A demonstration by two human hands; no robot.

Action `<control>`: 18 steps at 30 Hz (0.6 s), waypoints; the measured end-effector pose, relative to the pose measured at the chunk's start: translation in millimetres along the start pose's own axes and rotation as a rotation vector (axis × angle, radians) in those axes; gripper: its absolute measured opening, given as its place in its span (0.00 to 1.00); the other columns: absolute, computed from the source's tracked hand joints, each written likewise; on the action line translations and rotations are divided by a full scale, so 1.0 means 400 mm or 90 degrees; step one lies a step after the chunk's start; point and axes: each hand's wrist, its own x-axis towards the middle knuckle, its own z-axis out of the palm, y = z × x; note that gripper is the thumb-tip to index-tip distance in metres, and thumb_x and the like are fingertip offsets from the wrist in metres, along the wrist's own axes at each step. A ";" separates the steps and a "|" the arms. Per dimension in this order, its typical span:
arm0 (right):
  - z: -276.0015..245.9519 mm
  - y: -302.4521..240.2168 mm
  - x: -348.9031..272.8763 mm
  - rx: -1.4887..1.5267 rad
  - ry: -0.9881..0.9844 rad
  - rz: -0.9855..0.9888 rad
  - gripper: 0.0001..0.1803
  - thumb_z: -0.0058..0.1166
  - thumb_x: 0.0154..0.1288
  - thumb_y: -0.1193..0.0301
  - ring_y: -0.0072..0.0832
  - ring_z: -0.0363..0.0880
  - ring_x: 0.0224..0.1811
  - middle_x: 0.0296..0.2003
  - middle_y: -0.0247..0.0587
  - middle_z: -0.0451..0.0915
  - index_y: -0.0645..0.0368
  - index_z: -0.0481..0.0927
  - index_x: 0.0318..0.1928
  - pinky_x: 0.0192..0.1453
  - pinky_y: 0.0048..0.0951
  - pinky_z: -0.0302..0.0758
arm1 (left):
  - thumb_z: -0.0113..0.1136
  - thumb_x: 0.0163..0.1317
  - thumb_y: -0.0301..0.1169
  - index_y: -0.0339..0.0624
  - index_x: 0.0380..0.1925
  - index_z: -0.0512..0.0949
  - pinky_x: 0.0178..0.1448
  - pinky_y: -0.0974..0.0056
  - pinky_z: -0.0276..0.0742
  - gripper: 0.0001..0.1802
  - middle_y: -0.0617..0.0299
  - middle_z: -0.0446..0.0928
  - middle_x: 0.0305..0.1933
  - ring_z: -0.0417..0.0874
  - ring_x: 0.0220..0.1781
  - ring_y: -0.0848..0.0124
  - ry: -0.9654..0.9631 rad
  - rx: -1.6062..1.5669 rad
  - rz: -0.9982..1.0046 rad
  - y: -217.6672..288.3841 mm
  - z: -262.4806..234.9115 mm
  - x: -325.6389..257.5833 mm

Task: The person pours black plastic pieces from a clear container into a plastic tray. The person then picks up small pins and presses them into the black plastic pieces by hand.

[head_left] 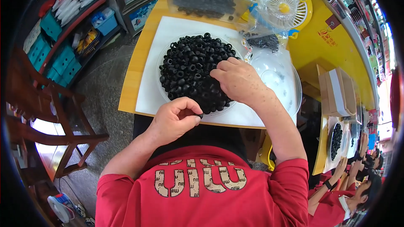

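Note:
A heap of small black ring-shaped parts [185, 65] fills a round clear plastic tray [161, 85] on a white sheet [147, 94]. Just off the tray's near edge, my left hand [176, 120] pinches one small black part [200, 115] between thumb and forefinger. My right hand [240, 80] reaches over the right side of the heap, its fingers bent down and pressed together among the parts. Whatever those fingertips hold is hidden. Right of the tray lies a clear round plastic lid or tray [273, 71], partly behind my right forearm.
A clear bin [206, 6] of black parts stands at the back. Beside it are a yellow fan [286, 4] and a clear bag of dark parts [263, 42]. A wooden chair [63, 117] is at left. Far right, people [343, 197] sit near another tray [336, 141].

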 end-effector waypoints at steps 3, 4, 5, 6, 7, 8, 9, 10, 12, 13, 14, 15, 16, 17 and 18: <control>-0.007 0.007 0.004 -0.008 -0.036 -0.007 0.09 0.52 0.46 0.76 0.32 0.72 0.36 0.30 0.34 0.74 0.55 0.76 0.32 0.41 0.31 0.71 | 0.54 0.53 0.21 0.37 0.33 0.72 0.37 0.77 0.71 0.06 0.67 0.74 0.29 0.75 0.32 0.82 -0.005 -0.035 -0.021 0.001 -0.003 0.004; -0.005 0.009 0.002 -0.008 -0.036 -0.006 0.09 0.52 0.46 0.76 0.32 0.72 0.36 0.30 0.34 0.74 0.55 0.76 0.32 0.41 0.31 0.71 | 0.54 0.54 0.21 0.37 0.33 0.72 0.37 0.76 0.71 0.06 0.67 0.74 0.29 0.76 0.32 0.81 -0.013 -0.046 -0.017 0.000 -0.003 0.007; 0.000 0.012 -0.001 0.008 -0.024 0.002 0.09 0.52 0.46 0.76 0.32 0.72 0.36 0.31 0.34 0.74 0.55 0.76 0.32 0.41 0.32 0.72 | 0.54 0.54 0.21 0.37 0.33 0.72 0.37 0.76 0.71 0.06 0.67 0.74 0.29 0.76 0.32 0.81 -0.013 -0.046 -0.017 -0.002 -0.002 0.010; 0.001 0.014 -0.005 0.023 -0.011 0.010 0.09 0.52 0.46 0.75 0.33 0.73 0.37 0.31 0.34 0.74 0.56 0.76 0.32 0.41 0.33 0.72 | 0.53 0.54 0.21 0.37 0.33 0.72 0.38 0.76 0.72 0.06 0.66 0.74 0.30 0.76 0.33 0.81 -0.013 -0.070 -0.008 -0.003 0.000 0.015; 0.003 0.014 -0.007 0.026 -0.011 0.008 0.09 0.52 0.46 0.75 0.33 0.73 0.37 0.31 0.34 0.74 0.56 0.76 0.32 0.41 0.33 0.72 | 0.53 0.54 0.21 0.37 0.34 0.72 0.38 0.75 0.73 0.06 0.66 0.74 0.30 0.76 0.33 0.80 -0.010 -0.094 0.000 -0.004 0.001 0.017; 0.003 0.011 -0.013 0.084 0.032 0.028 0.09 0.52 0.47 0.76 0.32 0.74 0.35 0.30 0.35 0.75 0.57 0.76 0.32 0.39 0.32 0.73 | 0.53 0.54 0.21 0.37 0.34 0.72 0.38 0.75 0.73 0.06 0.66 0.74 0.30 0.76 0.33 0.80 -0.007 -0.093 -0.001 -0.001 0.002 0.020; 0.004 0.007 -0.018 0.142 0.075 0.048 0.08 0.53 0.47 0.76 0.31 0.76 0.33 0.29 0.36 0.76 0.58 0.76 0.32 0.38 0.31 0.74 | 0.53 0.54 0.21 0.37 0.34 0.72 0.39 0.74 0.75 0.06 0.65 0.74 0.31 0.76 0.34 0.79 -0.002 -0.130 -0.012 0.005 0.005 0.024; -0.001 -0.007 -0.027 0.145 0.075 0.048 0.08 0.53 0.47 0.76 0.31 0.76 0.33 0.29 0.36 0.76 0.58 0.76 0.32 0.38 0.31 0.74 | 0.53 0.55 0.21 0.37 0.34 0.72 0.40 0.73 0.76 0.06 0.65 0.74 0.32 0.77 0.34 0.78 0.000 -0.167 -0.022 0.010 0.008 0.027; -0.012 -0.046 -0.051 0.421 0.088 0.181 0.06 0.53 0.49 0.74 0.34 0.77 0.29 0.27 0.41 0.76 0.61 0.75 0.31 0.33 0.29 0.74 | 0.53 0.55 0.21 0.37 0.35 0.71 0.40 0.72 0.76 0.07 0.64 0.73 0.33 0.77 0.35 0.78 -0.002 -0.185 -0.022 0.016 0.016 0.032; -0.008 -0.062 -0.063 0.422 0.090 0.182 0.06 0.53 0.49 0.74 0.34 0.77 0.29 0.27 0.41 0.76 0.61 0.75 0.31 0.33 0.29 0.74 | 0.53 0.55 0.20 0.37 0.35 0.71 0.41 0.71 0.77 0.07 0.64 0.73 0.34 0.77 0.35 0.77 -0.007 -0.205 -0.020 0.020 0.024 0.035; -0.001 -0.079 -0.073 0.496 0.132 0.177 0.07 0.55 0.49 0.76 0.29 0.77 0.29 0.27 0.40 0.77 0.62 0.76 0.31 0.33 0.26 0.74 | 0.53 0.55 0.20 0.37 0.35 0.69 0.41 0.71 0.77 0.08 0.64 0.72 0.35 0.76 0.35 0.77 -0.001 -0.213 -0.032 0.028 0.032 0.034; 0.003 -0.093 -0.084 0.569 0.175 0.171 0.08 0.57 0.48 0.79 0.24 0.78 0.29 0.27 0.39 0.78 0.62 0.77 0.32 0.33 0.22 0.74 | 0.53 0.55 0.20 0.37 0.35 0.69 0.41 0.71 0.77 0.08 0.64 0.72 0.35 0.76 0.35 0.77 -0.002 -0.211 -0.033 0.031 0.038 0.034; 0.001 -0.101 -0.095 0.587 0.170 0.177 0.08 0.56 0.50 0.80 0.24 0.78 0.31 0.30 0.39 0.79 0.62 0.77 0.33 0.35 0.22 0.74 | 0.54 0.54 0.19 0.38 0.36 0.68 0.41 0.71 0.77 0.10 0.63 0.72 0.35 0.76 0.36 0.77 0.000 -0.196 -0.014 0.034 0.044 0.035; 0.010 -0.106 -0.104 0.588 0.172 0.179 0.08 0.56 0.50 0.80 0.24 0.78 0.31 0.30 0.39 0.79 0.62 0.77 0.33 0.35 0.22 0.74 | 0.54 0.54 0.19 0.38 0.37 0.67 0.42 0.71 0.77 0.11 0.63 0.72 0.35 0.76 0.37 0.77 0.002 -0.180 0.006 0.036 0.050 0.036; 0.025 -0.109 -0.113 0.636 0.208 0.176 0.08 0.56 0.51 0.77 0.25 0.77 0.30 0.29 0.39 0.78 0.61 0.77 0.34 0.35 0.22 0.74 | 0.54 0.54 0.19 0.38 0.37 0.67 0.42 0.71 0.77 0.11 0.63 0.72 0.35 0.76 0.37 0.77 0.000 -0.178 0.004 0.039 0.056 0.036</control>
